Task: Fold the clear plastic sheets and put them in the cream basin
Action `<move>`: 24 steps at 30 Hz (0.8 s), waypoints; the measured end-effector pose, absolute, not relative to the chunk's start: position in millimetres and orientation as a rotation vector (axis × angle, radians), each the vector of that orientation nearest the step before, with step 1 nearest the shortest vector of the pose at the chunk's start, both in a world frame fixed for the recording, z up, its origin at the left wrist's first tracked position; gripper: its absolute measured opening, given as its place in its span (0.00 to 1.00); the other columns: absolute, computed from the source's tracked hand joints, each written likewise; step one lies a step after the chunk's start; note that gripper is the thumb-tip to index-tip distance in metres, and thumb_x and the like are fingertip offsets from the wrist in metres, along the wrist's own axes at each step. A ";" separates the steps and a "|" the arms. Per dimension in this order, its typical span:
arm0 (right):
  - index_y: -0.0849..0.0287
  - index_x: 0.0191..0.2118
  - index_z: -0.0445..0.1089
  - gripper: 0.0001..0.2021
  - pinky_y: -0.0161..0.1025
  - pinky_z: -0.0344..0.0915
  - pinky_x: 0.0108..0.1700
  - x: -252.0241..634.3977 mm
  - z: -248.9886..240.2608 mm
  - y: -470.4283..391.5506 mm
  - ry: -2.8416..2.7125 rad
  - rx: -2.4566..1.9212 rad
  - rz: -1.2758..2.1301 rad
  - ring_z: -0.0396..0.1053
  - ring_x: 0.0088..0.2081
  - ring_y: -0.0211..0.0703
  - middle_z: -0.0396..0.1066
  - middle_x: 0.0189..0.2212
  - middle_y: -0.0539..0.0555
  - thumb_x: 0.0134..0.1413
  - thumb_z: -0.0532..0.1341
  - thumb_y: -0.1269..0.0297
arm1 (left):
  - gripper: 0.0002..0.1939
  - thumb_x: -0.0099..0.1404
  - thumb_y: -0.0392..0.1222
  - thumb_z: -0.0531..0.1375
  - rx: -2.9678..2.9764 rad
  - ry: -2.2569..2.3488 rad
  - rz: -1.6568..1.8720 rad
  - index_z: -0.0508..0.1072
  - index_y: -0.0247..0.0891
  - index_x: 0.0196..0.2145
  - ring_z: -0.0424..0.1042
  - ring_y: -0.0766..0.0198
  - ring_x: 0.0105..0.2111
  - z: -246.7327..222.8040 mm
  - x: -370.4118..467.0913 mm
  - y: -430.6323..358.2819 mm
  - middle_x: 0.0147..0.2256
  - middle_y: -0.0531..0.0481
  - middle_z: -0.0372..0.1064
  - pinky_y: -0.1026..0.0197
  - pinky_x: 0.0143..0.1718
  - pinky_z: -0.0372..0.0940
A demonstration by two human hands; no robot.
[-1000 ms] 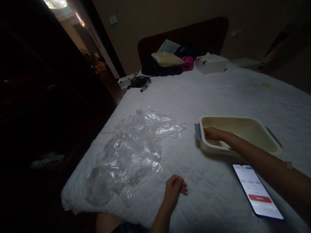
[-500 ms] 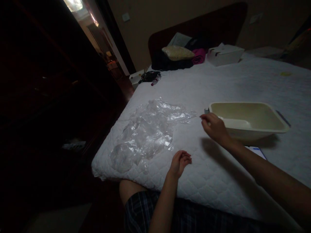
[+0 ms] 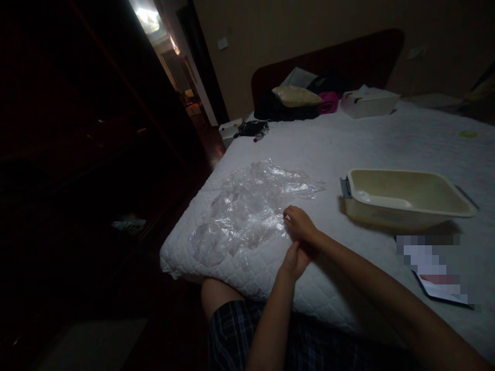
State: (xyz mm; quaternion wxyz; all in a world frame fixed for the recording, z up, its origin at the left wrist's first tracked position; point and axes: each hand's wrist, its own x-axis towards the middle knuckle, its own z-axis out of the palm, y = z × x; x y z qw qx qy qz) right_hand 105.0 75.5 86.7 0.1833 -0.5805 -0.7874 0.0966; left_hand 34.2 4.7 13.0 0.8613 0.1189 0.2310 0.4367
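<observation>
Clear, crinkled plastic bags (image 3: pixel 247 206) lie in a loose heap on the white quilted bed. At the right edge of this heap is my right hand (image 3: pixel 300 222), its fingers curled in; whether plastic is between them is too dark to make out. My left hand (image 3: pixel 294 262) is just below, close under the right wrist, which covers its fingers. To the right stands a cream plastic basin (image 3: pixel 410 219) with grey side handles. A small shiny clear piece of plastic (image 3: pixel 362 196) shows inside its left end.
A phone (image 3: pixel 441 291), partly blurred out, lies in front of the basin. Farther back are a white box (image 3: pixel 369 102), a yellowish cushion (image 3: pixel 296 96), a magenta roll of cloth (image 3: pixel 328 103) and a small bottle (image 3: pixel 262 135). The mattress edge (image 3: pixel 170 263) drops off at left.
My right hand has moved left and down from the basin's left rim to the edge of the plastic heap. My left hand now sits beneath the right wrist. The view has shifted slightly.
</observation>
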 end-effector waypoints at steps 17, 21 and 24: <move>0.59 0.35 0.68 0.08 0.35 0.59 0.36 118.5 101.4 80.7 -2.012 -1.607 0.310 0.68 0.34 0.42 0.73 0.33 0.56 0.55 0.53 0.67 | 0.11 0.62 0.39 0.54 0.186 0.422 0.881 0.72 0.29 0.35 0.70 0.54 0.43 6.6 32.9 9.0 0.37 0.38 0.71 0.53 0.50 0.59; 0.59 0.33 0.65 0.08 0.35 0.61 0.34 137.2 115.2 76.4 -1.865 -1.564 0.322 0.67 0.31 0.40 0.71 0.29 0.54 0.55 0.54 0.61 | 0.10 0.62 0.40 0.54 0.217 0.410 0.866 0.72 0.30 0.33 0.71 0.55 0.41 7.8 30.3 7.7 0.36 0.39 0.72 0.54 0.49 0.60; 0.58 0.30 0.64 0.10 0.35 0.62 0.31 150.3 116.1 65.7 -1.675 -1.463 0.466 0.66 0.28 0.40 0.68 0.26 0.52 0.53 0.55 0.56 | 0.11 0.62 0.42 0.55 0.255 0.396 0.887 0.71 0.31 0.34 0.71 0.54 0.42 8.9 28.9 6.8 0.37 0.39 0.72 0.54 0.47 0.61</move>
